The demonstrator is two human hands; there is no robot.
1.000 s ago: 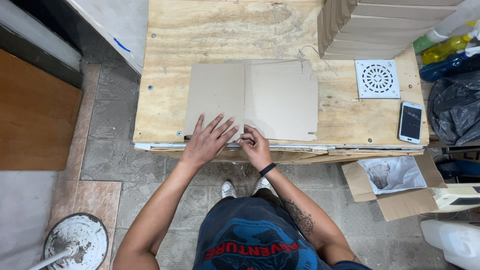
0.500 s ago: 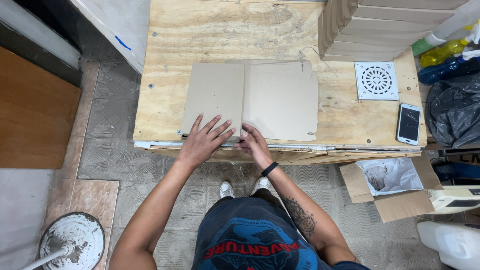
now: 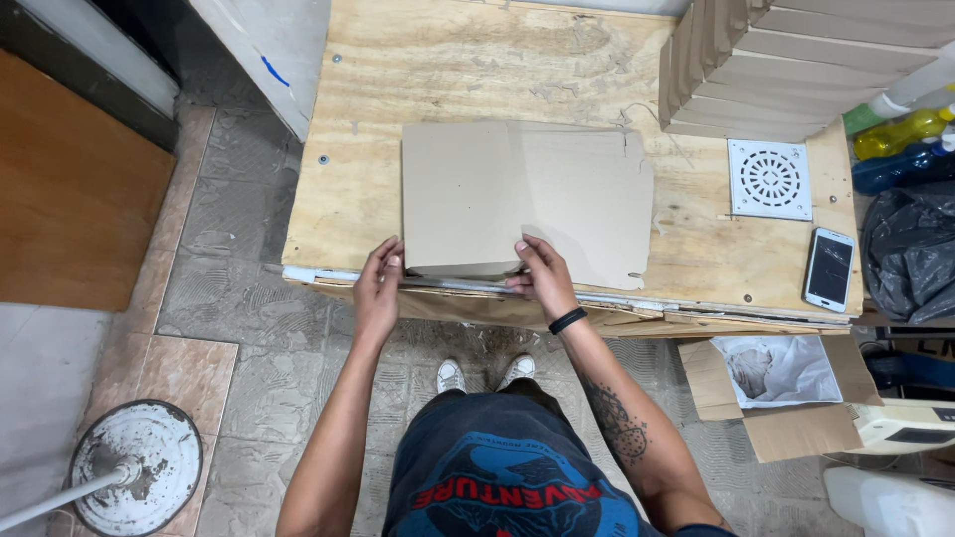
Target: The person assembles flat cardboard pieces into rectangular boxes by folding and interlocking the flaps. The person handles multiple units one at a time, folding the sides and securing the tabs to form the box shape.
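A flat brown cardboard sheet (image 3: 527, 194) with a fold line down its middle lies on a plywood worktable (image 3: 468, 70). My left hand (image 3: 378, 288) grips the sheet's near left corner at the table's front edge. My right hand (image 3: 542, 278), with a black band on the wrist, holds the near edge around the middle. The near edge of the left panel is lifted slightly off the wood.
A stack of folded cardboard (image 3: 796, 65) stands at the back right. A white square drain grate (image 3: 769, 179) and a phone (image 3: 828, 268) lie to the right. An open carton (image 3: 786, 393), a black bag (image 3: 910, 254) and bottles (image 3: 900, 134) sit right; a round stand base (image 3: 134, 467) sits lower left.
Both hands have gone from pressing flat on the sheet's near edge to gripping it, the left at the corner. The near edge now lifts a little.
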